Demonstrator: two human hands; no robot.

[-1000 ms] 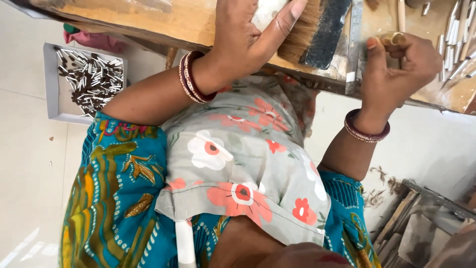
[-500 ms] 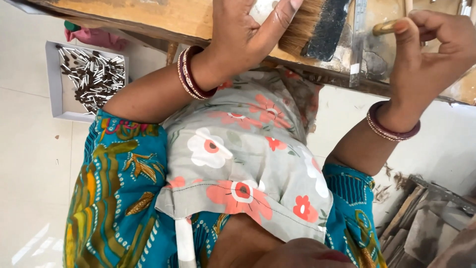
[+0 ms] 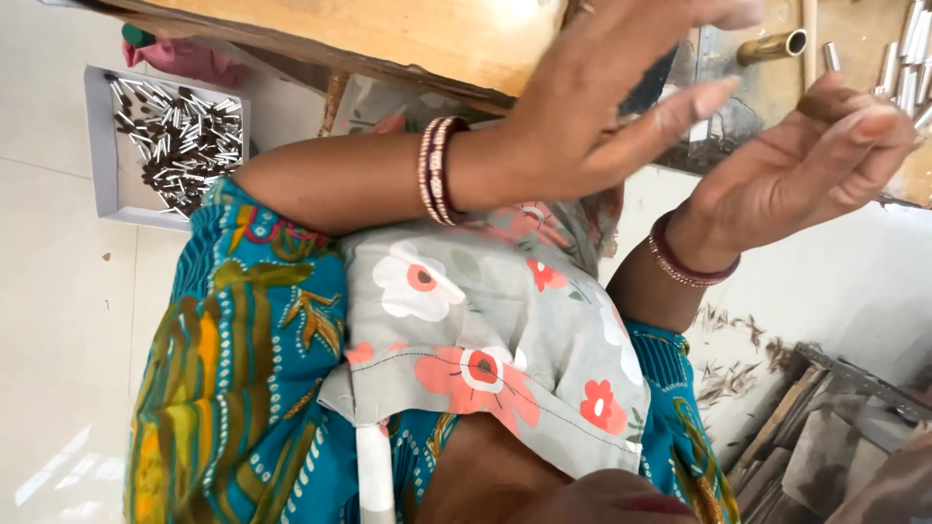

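Observation:
My left hand (image 3: 602, 107) hovers over the edge of the wooden table (image 3: 408, 39), fingers spread and blurred, with nothing in it. It covers most of a dark brush head (image 3: 662, 85) on the table. My right hand (image 3: 811, 155) is just right of it, palm up and fingers loosely extended, holding nothing that I can see. A brass tube (image 3: 772, 46) lies on the table just above my right hand, apart from the fingers. Several silver metal tubes (image 3: 903, 58) lie at the table's far right. Both wrists wear bangles.
A white tray (image 3: 102, 146) of several small dark and silver tubes sits on the floor at left, with a pink cloth (image 3: 184, 58) beyond it. Wooden and metal scraps (image 3: 825, 437) are stacked at lower right, with loose bristles (image 3: 738, 359) scattered nearby. My lap fills the middle.
My left hand has come off the brush and lifted with fingers spread. My right hand has let go of the brass tube and dropped lower, opening.

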